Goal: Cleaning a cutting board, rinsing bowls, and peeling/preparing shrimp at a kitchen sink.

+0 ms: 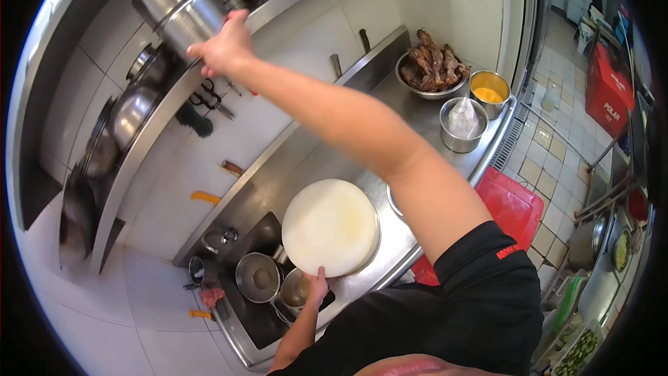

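Observation:
My right hand [227, 44] reaches up to the steel shelf and grips the near end of a cylindrical stainless steel container [180, 8]. Its thumb and fingers spread around the rim. Lower down, my left hand [318, 288] holds the edge of a thick round white cutting board [330, 227]. The board is over the steel counter beside the sink; whether it rests on the counter I cannot tell. Part of a round vessel [394, 201] shows past my right arm, which hides the rest.
Pots [257, 278] stand in the sink [261, 326]. Metal bowls [133, 115] line the shelf [135, 141], with scissors [211, 98] hanging below. A bowl of meat [433, 70], a mug of yellow liquid [489, 93] and a pot holding a white bag [463, 125] occupy the counter's far end.

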Action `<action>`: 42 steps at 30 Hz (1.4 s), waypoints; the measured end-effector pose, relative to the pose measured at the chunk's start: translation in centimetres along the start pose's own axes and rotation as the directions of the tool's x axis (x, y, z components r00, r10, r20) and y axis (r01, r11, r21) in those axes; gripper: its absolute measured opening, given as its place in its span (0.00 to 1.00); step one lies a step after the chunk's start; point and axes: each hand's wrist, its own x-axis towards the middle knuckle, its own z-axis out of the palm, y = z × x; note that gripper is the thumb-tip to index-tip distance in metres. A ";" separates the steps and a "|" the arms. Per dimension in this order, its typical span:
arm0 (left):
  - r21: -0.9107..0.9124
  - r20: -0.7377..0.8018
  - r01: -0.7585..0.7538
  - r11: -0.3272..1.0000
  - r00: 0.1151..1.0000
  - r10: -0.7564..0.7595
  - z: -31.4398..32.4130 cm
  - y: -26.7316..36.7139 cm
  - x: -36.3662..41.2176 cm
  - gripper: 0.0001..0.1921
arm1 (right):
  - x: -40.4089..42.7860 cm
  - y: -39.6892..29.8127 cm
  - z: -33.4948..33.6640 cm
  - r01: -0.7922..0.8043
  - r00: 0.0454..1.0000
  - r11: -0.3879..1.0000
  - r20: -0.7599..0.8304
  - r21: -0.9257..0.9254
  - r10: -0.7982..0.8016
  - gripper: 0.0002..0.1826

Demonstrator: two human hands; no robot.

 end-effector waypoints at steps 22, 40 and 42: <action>-0.142 -0.115 -0.011 0.990 0.993 -0.006 0.9 -1.7 -0.1 0.46 | 17.5 -1.4 -20.0 0.155 0.712 0.988 -0.695 0.017 -0.100 0.40; 0.283 -0.250 -0.164 0.945 0.939 0.238 1.3 2.8 -1.3 0.47 | 6.8 -2.8 -15.0 -0.247 0.934 0.902 0.160 -0.353 0.319 0.26; 0.578 -0.194 -0.265 0.772 0.874 0.445 1.4 6.9 -2.1 0.44 | 9.5 -2.6 -18.5 -0.022 0.988 0.773 -0.131 -0.634 -0.079 0.32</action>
